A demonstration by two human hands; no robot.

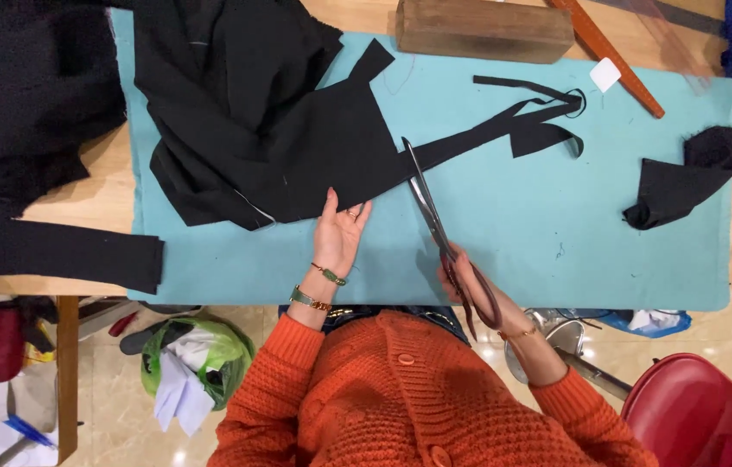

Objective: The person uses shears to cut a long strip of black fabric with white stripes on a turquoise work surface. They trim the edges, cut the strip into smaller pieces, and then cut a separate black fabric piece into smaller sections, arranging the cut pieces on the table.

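My left hand (339, 232) presses flat on the black cloth (280, 130); my right hand (470, 281) grips the scissors (435, 225), blades parted. I'd cut slowly, cloth taut.

I get a bright, even picture, lit softly from above. Shadows are short and faint: a thin one under the scissors (435, 220) and beside the left hand (340, 232) on the teal mat (547, 233). The black cloth (254, 130) swallows detail at upper left. The glossy floor (107, 406) at the bottom shows pale glare. Focus holds mid-frame; edges bow slightly
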